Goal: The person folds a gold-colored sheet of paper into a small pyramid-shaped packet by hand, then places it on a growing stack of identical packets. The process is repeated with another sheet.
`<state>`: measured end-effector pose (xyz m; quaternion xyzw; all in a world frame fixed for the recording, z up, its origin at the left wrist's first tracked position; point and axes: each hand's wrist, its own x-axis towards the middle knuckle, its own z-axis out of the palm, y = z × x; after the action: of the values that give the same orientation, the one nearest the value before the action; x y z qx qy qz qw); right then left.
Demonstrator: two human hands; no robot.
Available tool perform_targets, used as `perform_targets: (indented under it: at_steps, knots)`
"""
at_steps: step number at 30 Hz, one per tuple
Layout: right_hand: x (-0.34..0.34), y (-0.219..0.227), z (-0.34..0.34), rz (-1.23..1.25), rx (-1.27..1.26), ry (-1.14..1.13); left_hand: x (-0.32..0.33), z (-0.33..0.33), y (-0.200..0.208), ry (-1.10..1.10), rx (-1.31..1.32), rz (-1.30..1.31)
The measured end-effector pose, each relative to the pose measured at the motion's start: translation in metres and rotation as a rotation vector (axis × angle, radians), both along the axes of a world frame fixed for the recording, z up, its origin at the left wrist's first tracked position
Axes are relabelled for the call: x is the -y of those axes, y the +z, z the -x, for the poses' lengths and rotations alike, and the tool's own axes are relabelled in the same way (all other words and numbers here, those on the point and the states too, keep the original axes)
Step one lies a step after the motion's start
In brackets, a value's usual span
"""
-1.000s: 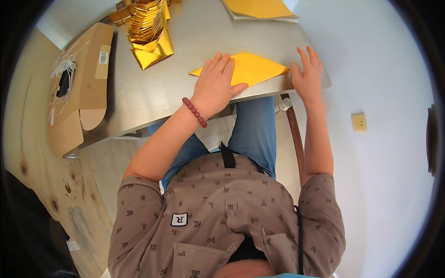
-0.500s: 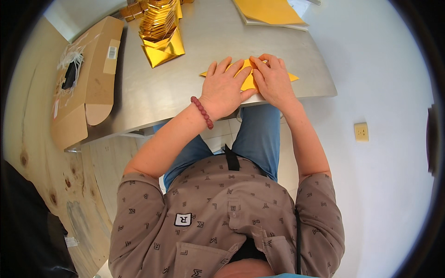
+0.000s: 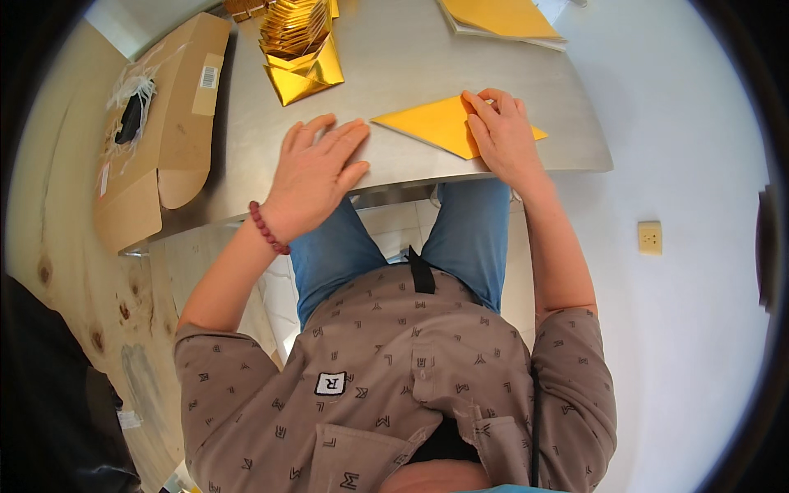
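Observation:
A sheet of gold paper (image 3: 431, 123), folded into a long pointed shape, lies near the front edge of the metal table. My right hand (image 3: 503, 135) rests over its right part, fingers bent, with fingertips and thumb holding the paper. Part of the paper is hidden under that hand, and one tip sticks out to its right. To the left, apart from the paper, is my left hand (image 3: 316, 168), its fingers spread and nothing in them. A dark red bead bracelet (image 3: 267, 230) circles the left wrist.
Folded shiny gold papers (image 3: 304, 74) stand overlapping in a row at the back of the metal table (image 3: 394, 66). A stack of gold sheets (image 3: 501, 20) lies at the back right. An open cardboard box (image 3: 185, 123) sits at the left, with a black item inside.
My left hand has let go of the gold paper and moved left. The right hand still holds the paper, now more exposed. The whole view has shifted slightly.

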<state>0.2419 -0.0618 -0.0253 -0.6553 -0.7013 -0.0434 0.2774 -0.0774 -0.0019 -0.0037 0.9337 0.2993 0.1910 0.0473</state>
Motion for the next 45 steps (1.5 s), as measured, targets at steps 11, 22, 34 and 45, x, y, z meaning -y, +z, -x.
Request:
perform_targets:
  at_steps: [11, 22, 34, 45]
  knots:
    - [0.001, 0.002, 0.002, -0.006, 0.009, -0.013, -0.028, -0.045, 0.003, -0.196, 0.243, -0.02]
    - [0.03, 0.019, -0.031, 0.112, -0.128, 0.327, -0.034, -0.054, -0.013, -0.202, 0.093, -0.078]
    - [0.028, 0.029, -0.043, 0.181, -0.228, 0.336, -0.03, -0.054, -0.014, -0.2, 0.123, -0.094]
    - [-0.042, 0.022, -0.02, -0.171, 0.072, 0.15, 0.023, -0.056, 0.0, -0.129, 0.125, 0.015]
